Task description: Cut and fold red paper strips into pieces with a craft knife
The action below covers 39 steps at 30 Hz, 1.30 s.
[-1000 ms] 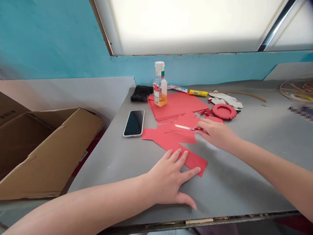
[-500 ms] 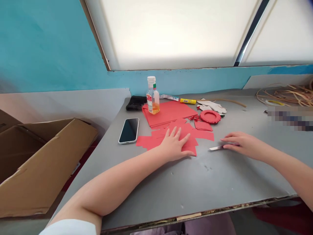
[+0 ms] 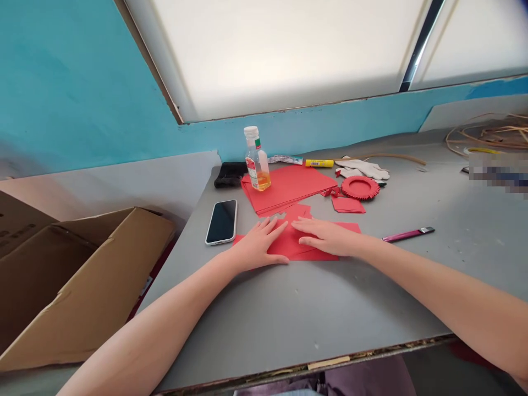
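Observation:
Cut red paper pieces [image 3: 305, 253] lie in a loose pile on the grey table. My left hand [image 3: 258, 245] rests on their left part, fingers spread. On their right part lies my right hand [image 3: 324, 236], its fingers stretched out and the thumb apart; it holds nothing. A purple utility knife [image 3: 408, 235] lies on the table beside my right forearm, its blade end hidden behind the arm. Behind the pile is a stack of larger red sheets [image 3: 289, 190], with a glass bottle [image 3: 258, 165] of amber liquid standing on it.
A phone [image 3: 221, 222] lies left of the paper. Farther back are a red notched ring [image 3: 360, 181], small red cards [image 3: 348, 205], a yellow glue stick [image 3: 319, 163] and white gloves [image 3: 363, 168]. An open cardboard box [image 3: 99, 275] stands left of the table.
My right hand has put the utility knife down on the table and moved left onto the red paper. My left hand has shifted left across the pieces. The view has tilted slightly.

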{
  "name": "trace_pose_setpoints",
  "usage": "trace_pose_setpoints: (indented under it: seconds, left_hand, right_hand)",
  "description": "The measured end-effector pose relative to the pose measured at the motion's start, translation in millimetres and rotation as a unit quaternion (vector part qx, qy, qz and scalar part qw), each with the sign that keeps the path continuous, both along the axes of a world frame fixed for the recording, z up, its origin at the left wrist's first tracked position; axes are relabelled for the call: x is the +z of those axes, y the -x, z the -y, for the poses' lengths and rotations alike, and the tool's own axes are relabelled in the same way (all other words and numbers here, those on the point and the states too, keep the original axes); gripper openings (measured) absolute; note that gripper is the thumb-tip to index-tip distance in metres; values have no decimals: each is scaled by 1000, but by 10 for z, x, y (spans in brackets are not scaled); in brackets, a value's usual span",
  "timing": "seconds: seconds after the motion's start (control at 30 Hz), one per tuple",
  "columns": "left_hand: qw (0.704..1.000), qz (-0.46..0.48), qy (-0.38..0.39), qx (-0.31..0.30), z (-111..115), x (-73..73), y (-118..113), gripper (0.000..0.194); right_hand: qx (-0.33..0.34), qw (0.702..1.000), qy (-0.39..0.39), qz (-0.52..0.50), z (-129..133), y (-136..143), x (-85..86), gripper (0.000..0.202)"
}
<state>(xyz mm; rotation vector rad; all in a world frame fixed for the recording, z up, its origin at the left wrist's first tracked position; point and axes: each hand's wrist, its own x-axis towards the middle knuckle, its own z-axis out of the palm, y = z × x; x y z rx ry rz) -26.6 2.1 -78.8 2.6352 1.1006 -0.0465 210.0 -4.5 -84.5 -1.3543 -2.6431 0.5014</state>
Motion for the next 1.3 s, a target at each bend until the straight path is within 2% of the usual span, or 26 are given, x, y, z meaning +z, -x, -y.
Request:
trace_pose_setpoints:
  seconds: [0.23,0.47,0.63,0.77,0.87,0.97,1.13,1.3]
  left_hand:
    - [1000,3,-20,-14,22,2,-23,84]
    - [998,0,-51,-32,69,49,-35,70]
    - [995,16,-75,-55,81,70,-32,64]
    - [995,29,-85,-52,59,61,-25,74]
    - [997,24,-45,-55,33,53,-24,83]
    - [998,36,-10,-50,24,64,-36,85]
    - [997,52,-43,-32,39,98,-80,84]
    - [998,26,-49,-22,49,112,-105,63]
  right_hand:
    - [-23,1000,-8,8,-282,-87,-73,62]
    - [-62,997,-11,48,-268,-326,-112,61]
    - [-124,990,-31,56,-355,-286,-177,65]
    - [-159,985,-62,35,-312,-260,-61,62]
    - [-141,988,-61,16,-179,-305,133,56]
    - [-107,994,-24,8,-25,-308,270,49]
    - [-63,998,17,24,100,-128,221,76]
    - [-40,998,25,53,81,-19,167,74]
